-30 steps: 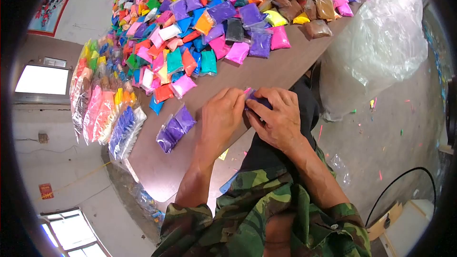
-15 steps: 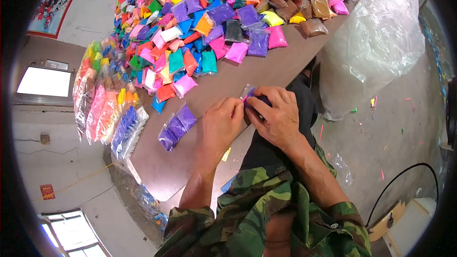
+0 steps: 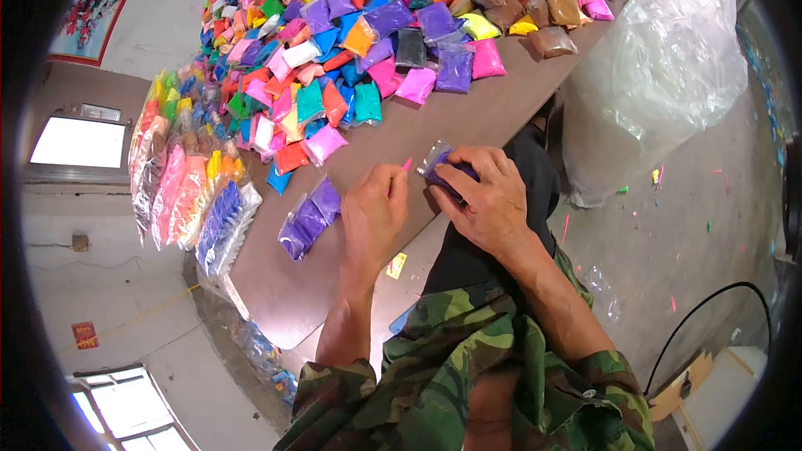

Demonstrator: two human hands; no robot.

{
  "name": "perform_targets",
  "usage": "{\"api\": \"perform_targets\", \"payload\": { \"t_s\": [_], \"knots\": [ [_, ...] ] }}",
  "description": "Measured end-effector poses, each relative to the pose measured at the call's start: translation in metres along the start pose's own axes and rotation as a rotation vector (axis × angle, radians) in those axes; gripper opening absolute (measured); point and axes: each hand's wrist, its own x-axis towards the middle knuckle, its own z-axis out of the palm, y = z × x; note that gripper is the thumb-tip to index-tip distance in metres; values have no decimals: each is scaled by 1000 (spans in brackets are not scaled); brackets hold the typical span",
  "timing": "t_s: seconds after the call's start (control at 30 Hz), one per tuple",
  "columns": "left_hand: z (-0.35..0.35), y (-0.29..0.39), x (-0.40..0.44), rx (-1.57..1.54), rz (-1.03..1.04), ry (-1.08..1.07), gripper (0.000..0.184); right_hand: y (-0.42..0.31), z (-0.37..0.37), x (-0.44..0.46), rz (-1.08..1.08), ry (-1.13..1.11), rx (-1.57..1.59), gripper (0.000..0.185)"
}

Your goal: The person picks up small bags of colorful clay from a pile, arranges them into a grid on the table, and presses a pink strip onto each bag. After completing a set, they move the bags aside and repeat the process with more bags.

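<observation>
My right hand (image 3: 487, 200) is closed on a clear packet of purple clay-like filling (image 3: 440, 163) at the table's near edge. The packet's transparent end shows beyond the fingers. Just left of it, my left hand (image 3: 374, 205) is curled, with a small pink piece (image 3: 408, 164) poking out between thumb and forefinger; the rest of that piece is hidden. The two hands are a little apart. On the table to the left lies a short row of purple packets (image 3: 309, 219) in clear film.
A large heap of coloured packets (image 3: 368, 38) covers the far part of the brown table (image 3: 276, 305). Long clear bags of coloured pieces (image 3: 188, 192) stand at its left edge. A big transparent plastic bag (image 3: 652, 92) stands at the right, above a floor with scattered scraps.
My left hand has drawn back left from the purple packet, with the pink piece in its fingertips. My right hand stays on the packet, whose clear end now shows more.
</observation>
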Motion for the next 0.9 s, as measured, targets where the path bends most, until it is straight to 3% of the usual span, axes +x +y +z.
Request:
{"api": "perform_targets", "payload": {
  "t_s": [0.17,0.47,0.57,0.77,0.87,0.9],
  "knots": [
    [-3,17,-3,-128,83,36,10,2,0,0,-3,2,3,28],
    [-17,11,-1,-251,-215,160,12,-6,1,11,34,132,91,20],
    [-25,17,-10,-314,-128,230,13,-17,9,19,82,99,207,15],
    [-4,15,-11,-329,-106,143,12,-10,9,19,187,96,-2,10],
    [13,23,-8,-408,-200,40,11,-9,7,19,192,93,2,9],
    [15,20,-4,-331,-136,41,12,-9,6,19,195,90,2,9]
  ]
}}
